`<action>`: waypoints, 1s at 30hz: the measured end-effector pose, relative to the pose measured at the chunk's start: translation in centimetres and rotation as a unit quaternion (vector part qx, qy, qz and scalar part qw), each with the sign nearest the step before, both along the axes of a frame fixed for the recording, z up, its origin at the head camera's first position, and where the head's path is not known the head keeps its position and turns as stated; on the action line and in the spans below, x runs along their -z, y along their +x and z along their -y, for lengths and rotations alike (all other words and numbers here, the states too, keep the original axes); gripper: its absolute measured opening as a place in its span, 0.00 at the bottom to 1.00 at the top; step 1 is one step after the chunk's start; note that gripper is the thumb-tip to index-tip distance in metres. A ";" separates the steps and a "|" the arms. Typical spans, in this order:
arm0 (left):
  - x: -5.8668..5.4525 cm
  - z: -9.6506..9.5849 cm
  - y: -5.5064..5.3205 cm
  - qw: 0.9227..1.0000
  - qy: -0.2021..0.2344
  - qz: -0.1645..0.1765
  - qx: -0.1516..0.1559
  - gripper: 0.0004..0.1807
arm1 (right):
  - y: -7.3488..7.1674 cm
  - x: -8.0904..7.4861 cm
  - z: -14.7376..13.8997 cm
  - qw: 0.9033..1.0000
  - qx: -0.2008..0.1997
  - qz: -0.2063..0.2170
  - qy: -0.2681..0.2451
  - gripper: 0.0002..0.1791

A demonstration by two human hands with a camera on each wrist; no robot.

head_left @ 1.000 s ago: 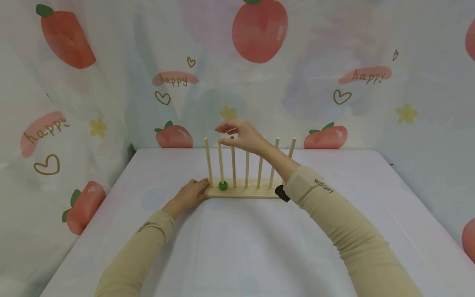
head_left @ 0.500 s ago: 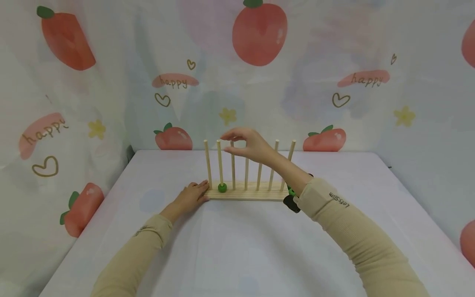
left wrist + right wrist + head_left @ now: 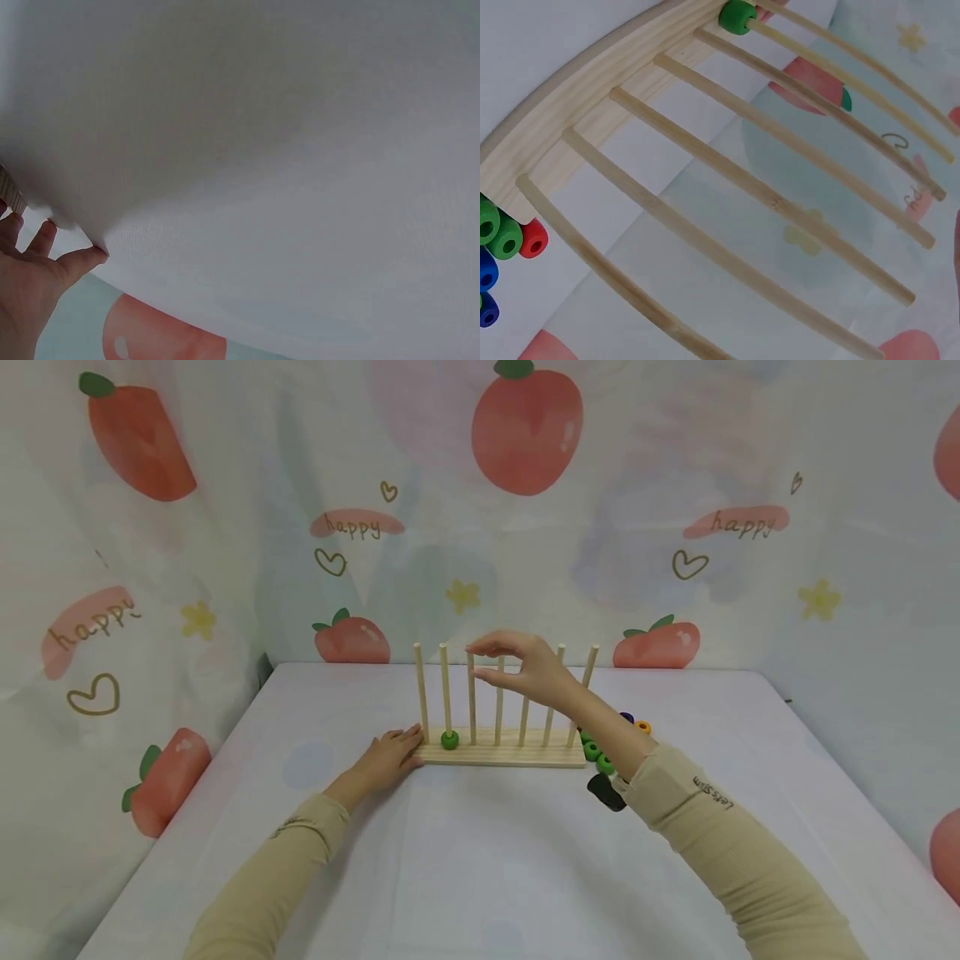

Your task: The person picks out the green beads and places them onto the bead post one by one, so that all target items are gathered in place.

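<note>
i see green bead (image 3: 449, 741) below right hand (image 3: 534, 670) (fingers parted), near left hand (image 3: 386, 759) (fingers extended, touching wooden peg rack (image 3: 510, 759)).

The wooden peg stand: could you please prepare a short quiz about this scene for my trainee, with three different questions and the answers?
1. Multiple choice: counted from the left in the head view, which of the pegs carries a green bead? A) first; B) second; C) fourth.
2. True or false: the right hand rests flat on the wooden base.
3. Count: how many pegs are there in total?

Key:
1. B.
2. False: it is beside the upper parts of the pegs; the left hand is the one at the base's left end.
3. Seven.
</note>
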State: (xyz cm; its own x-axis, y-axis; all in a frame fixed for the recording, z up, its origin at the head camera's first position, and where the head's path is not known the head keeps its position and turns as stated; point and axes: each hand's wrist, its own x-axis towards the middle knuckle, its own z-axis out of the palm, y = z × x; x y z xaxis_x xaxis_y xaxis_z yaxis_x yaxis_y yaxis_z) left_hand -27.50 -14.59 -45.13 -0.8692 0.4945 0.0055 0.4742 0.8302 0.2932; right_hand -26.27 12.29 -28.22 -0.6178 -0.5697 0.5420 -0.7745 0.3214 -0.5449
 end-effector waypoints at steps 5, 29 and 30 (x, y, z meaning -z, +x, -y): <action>-0.3 0.1 0.2 1.000 -0.007 0.001 0.003 0.29 | 0.5 0.6 -1.0 1.000 0.013 0.005 -0.003 0.17; -0.6 -0.1 0.4 1.000 -0.006 -0.007 0.000 0.29 | 2.9 3.0 -7.4 0.994 0.100 -0.021 0.027 0.16; -0.6 -0.1 0.4 1.000 -0.005 -0.005 0.000 0.29 | 3.0 3.1 -7.8 0.994 0.103 -0.026 0.028 0.16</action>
State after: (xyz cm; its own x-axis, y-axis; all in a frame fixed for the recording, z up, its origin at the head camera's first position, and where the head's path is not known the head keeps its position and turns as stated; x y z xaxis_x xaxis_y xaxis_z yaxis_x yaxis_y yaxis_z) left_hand -27.09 -14.49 -44.55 -0.8688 0.4950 0.0095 0.4776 0.8330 0.2793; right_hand -23.25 20.04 -31.37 -0.6963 -0.4651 0.5466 -0.7159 0.5046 -0.4826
